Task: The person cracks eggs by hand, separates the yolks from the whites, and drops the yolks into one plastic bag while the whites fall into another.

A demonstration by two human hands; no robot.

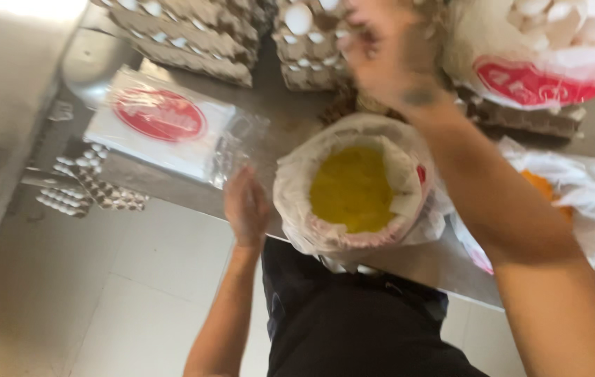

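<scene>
Can't tell what that blurry right hand (388, 52) grips over the egg trays (308, 49) — left hand (245, 206) hangs loose beside the bag-lined bowl of yolk (353, 188), which could slide off the table edge (172, 188) if bumped.

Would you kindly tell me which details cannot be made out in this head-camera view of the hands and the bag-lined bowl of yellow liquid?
- Right hand: motion-blurred; what its fingers hold or touch is unclear.
- Left hand: blurred; contact with the white plastic-lined bowl of yellow liquid is uncertain.
- Grey cardboard egg trays: cut by the top edge.
- Orange contents in the white plastic bag: hidden behind the right forearm.
</scene>
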